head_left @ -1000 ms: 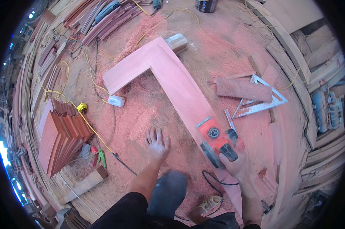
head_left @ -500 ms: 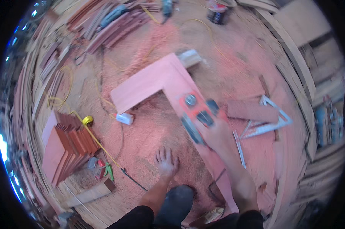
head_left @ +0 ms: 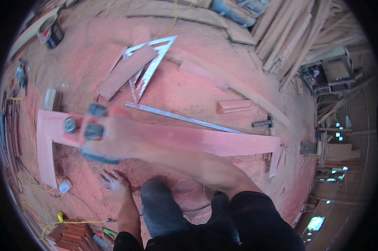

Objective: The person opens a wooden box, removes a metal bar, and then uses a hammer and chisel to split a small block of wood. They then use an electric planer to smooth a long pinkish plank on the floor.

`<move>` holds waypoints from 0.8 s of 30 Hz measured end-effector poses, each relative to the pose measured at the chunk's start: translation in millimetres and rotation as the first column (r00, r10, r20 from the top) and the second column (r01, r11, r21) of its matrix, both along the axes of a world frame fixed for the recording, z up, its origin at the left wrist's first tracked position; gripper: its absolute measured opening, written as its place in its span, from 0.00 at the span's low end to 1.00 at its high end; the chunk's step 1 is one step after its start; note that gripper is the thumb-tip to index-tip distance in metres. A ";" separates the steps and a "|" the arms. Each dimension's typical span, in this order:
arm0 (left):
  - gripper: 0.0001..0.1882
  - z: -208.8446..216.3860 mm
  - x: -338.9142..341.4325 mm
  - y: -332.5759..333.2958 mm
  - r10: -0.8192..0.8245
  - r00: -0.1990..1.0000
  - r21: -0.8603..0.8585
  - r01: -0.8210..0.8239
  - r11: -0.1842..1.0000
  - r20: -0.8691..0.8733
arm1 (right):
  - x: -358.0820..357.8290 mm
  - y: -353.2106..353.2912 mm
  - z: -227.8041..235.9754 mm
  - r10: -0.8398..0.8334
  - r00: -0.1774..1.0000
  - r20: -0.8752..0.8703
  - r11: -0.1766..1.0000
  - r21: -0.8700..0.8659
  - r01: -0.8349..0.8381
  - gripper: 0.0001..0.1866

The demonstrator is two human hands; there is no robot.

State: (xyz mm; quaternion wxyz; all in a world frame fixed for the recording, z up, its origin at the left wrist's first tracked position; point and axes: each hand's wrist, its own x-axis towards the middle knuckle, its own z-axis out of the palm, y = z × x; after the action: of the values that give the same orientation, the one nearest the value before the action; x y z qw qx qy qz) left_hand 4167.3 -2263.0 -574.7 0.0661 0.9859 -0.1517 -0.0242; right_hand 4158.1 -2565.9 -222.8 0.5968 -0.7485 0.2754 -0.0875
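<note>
My right hand [head_left: 115, 133] grips a red and dark handheld power tool [head_left: 81, 126] with a silver round knob at its front; its exact kind is blurred. The tool sits on a long pinkish wooden frame piece [head_left: 230, 143], near the corner where a shorter board [head_left: 47, 163] joins it. That frame lies on the dusty floor and has another short arm at its right end. On the near side of the frame, my left hand [head_left: 115, 182] rests with fingers spread on the sawdust, holding nothing.
Beyond the frame lie a metal triangular square [head_left: 149, 77], a loose board [head_left: 128, 72] and a long metal rule [head_left: 184, 117]. A hammer [head_left: 263, 123] is at right. A white block [head_left: 65, 186], yellow cord [head_left: 78, 221] and stacked mouldings [head_left: 72, 238] are at lower left.
The view has swung right, so the frame now runs across it. My right hand and the tool appear closer to the frame's corner. My left hand stays on the floor.
</note>
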 end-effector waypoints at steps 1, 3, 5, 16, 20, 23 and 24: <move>0.37 2.5 -0.3 -1.0 0.050 0.992 -0.036 -0.055 0.998 -0.112 | -37.6 -9.6 11.8 -0.070 0.990 -0.122 0.994 -0.087 0.059 0.25; 0.38 7.2 -2.3 -6.0 0.044 0.992 0.056 -0.038 0.998 -0.118 | -126.2 -26.3 37.0 -0.282 0.945 -0.164 0.949 -0.191 0.250 0.27; 0.40 13.1 -1.3 -9.7 0.050 0.988 0.109 -0.034 0.994 -0.145 | -224.3 -28.3 60.8 -0.537 0.834 -0.127 0.827 -0.272 0.491 0.23; 0.28 90.7 -46.6 63.7 -0.572 0.632 -0.368 0.437 0.821 -0.523 | -663.6 242.3 82.2 -0.927 -0.366 0.076 -0.311 -0.699 0.643 0.25; 0.31 121.0 -119.1 96.8 -0.409 0.389 -0.460 -0.043 0.887 -0.825 | -709.6 392.8 67.1 -0.729 -0.657 -0.192 -0.172 -0.878 0.447 0.28; 0.37 120.7 -129.9 96.5 -0.469 0.350 -0.510 -0.030 0.860 -0.811 | -737.6 485.3 41.1 -0.615 -0.750 -0.245 -0.357 -0.761 0.542 0.34; 0.38 119.3 -127.6 92.3 -0.499 0.357 -0.524 0.029 0.851 -0.790 | -745.0 510.1 25.8 -0.521 -0.801 -0.294 -0.448 -0.705 0.550 0.33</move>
State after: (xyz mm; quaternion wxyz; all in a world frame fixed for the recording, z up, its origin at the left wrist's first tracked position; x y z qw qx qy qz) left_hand 4039.6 -2170.7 -455.4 0.3442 0.7309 -0.2536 -0.5319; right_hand 3413.1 -2055.7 -196.9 0.0102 -0.0279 0.9760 -0.2155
